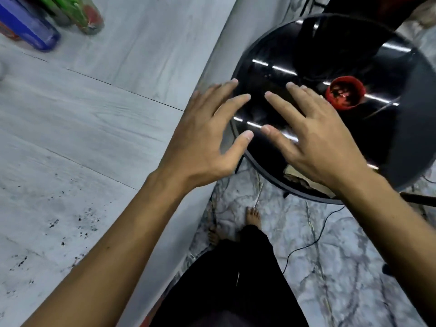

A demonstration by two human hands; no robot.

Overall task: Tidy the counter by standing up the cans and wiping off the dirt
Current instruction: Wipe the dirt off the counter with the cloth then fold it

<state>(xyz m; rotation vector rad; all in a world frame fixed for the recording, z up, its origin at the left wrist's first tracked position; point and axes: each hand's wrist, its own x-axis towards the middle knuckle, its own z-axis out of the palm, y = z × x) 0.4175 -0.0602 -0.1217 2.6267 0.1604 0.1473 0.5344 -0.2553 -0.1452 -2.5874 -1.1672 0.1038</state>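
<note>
Head view: my left hand [203, 138] and right hand [318, 142] hover empty, fingers spread, over the black table [266, 76], off the counter [118, 90]. Cans [35, 29] sit at its far left corner, blurred. Dirt [70, 227] speckles the near part. Recommended: reach left, grip each can mid-body, and stand it up before wiping.

One view is given, taken from a wide-angle camera worn on the person's head. It is aimed forward and steeply down: the grey wood-grain worktop [94, 114] is seen close on the left, the round black table [354, 55] on the right, and the marbled floor [330, 256] and a bare foot [253, 217] directly beneath. Straight edges are bent by the lens, and the cans [30, 27] are cropped at the top-left corner.
</note>
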